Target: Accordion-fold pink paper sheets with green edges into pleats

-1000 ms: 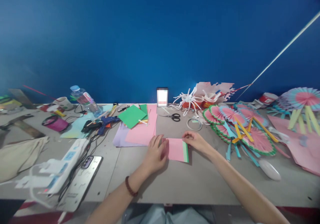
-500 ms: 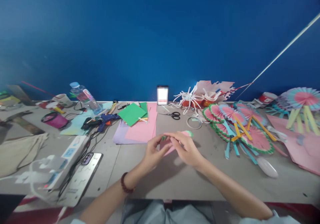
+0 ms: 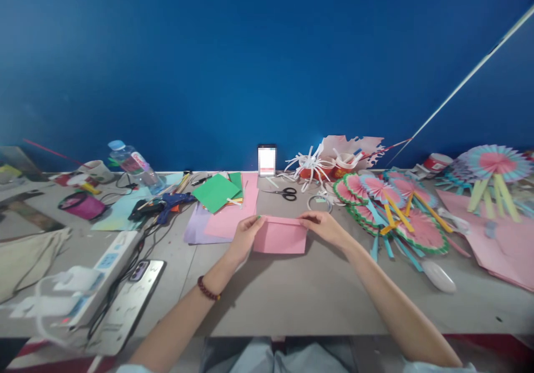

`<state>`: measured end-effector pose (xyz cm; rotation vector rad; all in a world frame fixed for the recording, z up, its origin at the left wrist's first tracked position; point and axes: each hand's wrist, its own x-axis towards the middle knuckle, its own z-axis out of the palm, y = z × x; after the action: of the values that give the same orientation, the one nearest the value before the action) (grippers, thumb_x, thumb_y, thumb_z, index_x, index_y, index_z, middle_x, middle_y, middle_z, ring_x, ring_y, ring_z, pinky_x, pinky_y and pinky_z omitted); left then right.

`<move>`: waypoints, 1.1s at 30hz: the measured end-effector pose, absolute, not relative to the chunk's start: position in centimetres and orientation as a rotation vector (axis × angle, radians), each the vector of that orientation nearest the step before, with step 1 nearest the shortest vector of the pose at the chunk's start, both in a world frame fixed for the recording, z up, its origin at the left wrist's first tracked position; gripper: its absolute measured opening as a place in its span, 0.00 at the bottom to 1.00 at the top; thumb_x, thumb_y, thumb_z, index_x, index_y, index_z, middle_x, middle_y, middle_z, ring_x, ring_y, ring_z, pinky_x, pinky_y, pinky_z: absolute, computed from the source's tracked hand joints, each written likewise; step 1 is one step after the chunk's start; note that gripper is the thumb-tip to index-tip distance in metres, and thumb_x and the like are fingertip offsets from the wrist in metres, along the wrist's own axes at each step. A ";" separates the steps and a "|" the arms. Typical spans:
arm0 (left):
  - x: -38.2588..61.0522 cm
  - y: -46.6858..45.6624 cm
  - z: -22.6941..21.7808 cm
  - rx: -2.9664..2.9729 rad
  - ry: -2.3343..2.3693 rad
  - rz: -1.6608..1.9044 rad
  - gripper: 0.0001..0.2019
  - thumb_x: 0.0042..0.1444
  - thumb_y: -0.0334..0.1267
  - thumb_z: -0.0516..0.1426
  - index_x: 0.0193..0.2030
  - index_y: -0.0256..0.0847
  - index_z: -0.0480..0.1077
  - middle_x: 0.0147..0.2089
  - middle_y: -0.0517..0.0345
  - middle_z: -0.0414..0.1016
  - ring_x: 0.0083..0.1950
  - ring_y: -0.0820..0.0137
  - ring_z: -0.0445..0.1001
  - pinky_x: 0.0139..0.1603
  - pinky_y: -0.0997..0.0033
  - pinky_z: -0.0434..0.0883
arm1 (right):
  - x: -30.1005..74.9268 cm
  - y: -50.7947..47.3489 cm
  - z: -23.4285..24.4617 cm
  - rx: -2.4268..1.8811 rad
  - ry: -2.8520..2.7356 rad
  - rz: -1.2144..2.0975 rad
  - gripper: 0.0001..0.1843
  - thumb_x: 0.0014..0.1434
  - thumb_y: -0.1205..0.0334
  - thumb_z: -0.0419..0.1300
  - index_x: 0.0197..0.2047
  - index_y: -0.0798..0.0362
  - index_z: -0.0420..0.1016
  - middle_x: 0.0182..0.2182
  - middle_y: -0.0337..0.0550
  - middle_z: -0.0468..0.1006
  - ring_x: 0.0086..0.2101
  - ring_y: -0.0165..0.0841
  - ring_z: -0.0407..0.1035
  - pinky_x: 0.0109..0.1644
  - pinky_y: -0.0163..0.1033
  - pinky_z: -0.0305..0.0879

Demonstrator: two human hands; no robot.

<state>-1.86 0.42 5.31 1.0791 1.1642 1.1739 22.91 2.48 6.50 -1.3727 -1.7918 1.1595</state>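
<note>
A pink sheet of paper (image 3: 280, 238) is held up between my two hands just above the grey table, its upper edge folded into a narrow strip. My left hand (image 3: 247, 237) pinches that folded edge at its left end, wearing a dark bead bracelet on the wrist. At the right end, my right hand (image 3: 325, 227) grips the same edge between thumb and fingers. Beyond the paper lie black-handled scissors (image 3: 287, 194) and a roll of clear tape (image 3: 319, 203).
Green paper squares (image 3: 214, 192) lie on pink and purple sheets. Pleated paper fans (image 3: 421, 231) and a white glue bottle (image 3: 438, 275) are at right. Left are a power strip (image 3: 106, 273), a phone (image 3: 129, 306), a glue gun (image 3: 173, 203) and a water bottle (image 3: 136, 164).
My hands have moved apart, and the pink paper is now stretched between them by its folded edge, where before they were close together over it. The view has shifted slightly.
</note>
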 end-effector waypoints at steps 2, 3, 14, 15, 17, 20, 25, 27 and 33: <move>-2.0 0.8 4.5 1.123 1.168 1.130 0.21 0.47 0.54 0.62 0.33 0.34 0.77 0.31 0.55 0.77 0.34 0.68 0.71 0.35 0.73 0.67 | 23.1 2.9 5.5 -1.384 -1.704 1.238 0.18 0.52 0.51 0.61 0.38 0.56 0.80 0.33 0.44 0.82 0.33 0.33 0.73 0.39 0.36 0.66; -2.0 1.0 4.2 1.148 1.175 1.118 0.20 0.47 0.53 0.62 0.35 0.34 0.77 0.33 0.54 0.77 0.35 0.68 0.72 0.36 0.73 0.67 | 23.1 3.1 5.1 -1.392 -1.670 1.250 0.18 0.50 0.51 0.62 0.37 0.57 0.80 0.31 0.44 0.81 0.31 0.32 0.72 0.37 0.36 0.65; -2.8 2.3 1.8 1.481 1.349 0.986 0.10 0.50 0.42 0.58 0.32 0.36 0.75 0.32 0.53 0.80 0.34 0.68 0.75 0.36 0.71 0.69 | 22.2 3.5 2.9 -1.480 -1.679 1.135 0.15 0.46 0.52 0.63 0.31 0.57 0.78 0.25 0.41 0.78 0.27 0.30 0.66 0.32 0.34 0.59; -2.9 2.2 1.8 1.525 1.357 0.975 0.10 0.51 0.41 0.57 0.32 0.37 0.75 0.33 0.53 0.80 0.35 0.67 0.76 0.38 0.71 0.70 | 22.3 3.5 2.9 -1.487 -1.694 1.130 0.15 0.47 0.53 0.62 0.31 0.57 0.79 0.26 0.41 0.78 0.28 0.30 0.67 0.32 0.34 0.60; -3.0 2.2 1.9 1.625 1.376 0.942 0.09 0.54 0.40 0.56 0.33 0.38 0.75 0.35 0.54 0.80 0.37 0.67 0.77 0.40 0.70 0.70 | 22.4 3.4 3.0 -1.485 -1.731 1.142 0.15 0.48 0.54 0.60 0.32 0.56 0.80 0.28 0.42 0.80 0.30 0.32 0.69 0.35 0.35 0.62; -3.1 2.0 2.2 1.781 1.409 0.885 0.09 0.56 0.36 0.54 0.35 0.39 0.75 0.36 0.55 0.80 0.37 0.67 0.76 0.41 0.70 0.70 | 22.7 3.4 2.9 -1.453 -1.778 1.147 0.15 0.51 0.54 0.59 0.36 0.55 0.81 0.34 0.44 0.82 0.34 0.34 0.72 0.41 0.37 0.65; -2.9 1.4 1.8 2.119 1.574 0.722 0.09 0.59 0.31 0.52 0.37 0.40 0.74 0.39 0.54 0.76 0.39 0.68 0.74 0.41 0.71 0.69 | 22.6 3.5 1.9 -1.471 -1.937 0.839 0.12 0.54 0.58 0.58 0.35 0.54 0.81 0.28 0.43 0.81 0.29 0.33 0.71 0.35 0.36 0.65; -2.5 1.0 1.3 2.302 1.651 0.644 0.10 0.60 0.30 0.50 0.40 0.40 0.73 0.44 0.53 0.74 0.41 0.68 0.73 0.41 0.70 0.69 | 22.3 3.5 1.5 -1.445 -2.005 0.718 0.09 0.55 0.61 0.58 0.33 0.53 0.81 0.28 0.43 0.81 0.29 0.33 0.71 0.36 0.36 0.65; -0.5 -0.6 0.5 2.730 1.501 0.458 0.15 0.58 0.23 0.50 0.49 0.37 0.70 0.52 0.48 0.71 0.51 0.63 0.70 0.53 0.62 0.69 | 21.8 3.2 0.7 -1.416 -2.090 0.515 0.09 0.58 0.66 0.58 0.32 0.52 0.80 0.32 0.45 0.79 0.35 0.35 0.72 0.42 0.38 0.67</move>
<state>-0.54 -0.59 0.53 2.7298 1.5005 0.4581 21.77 3.23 0.71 -1.4163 -2.0896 0.5146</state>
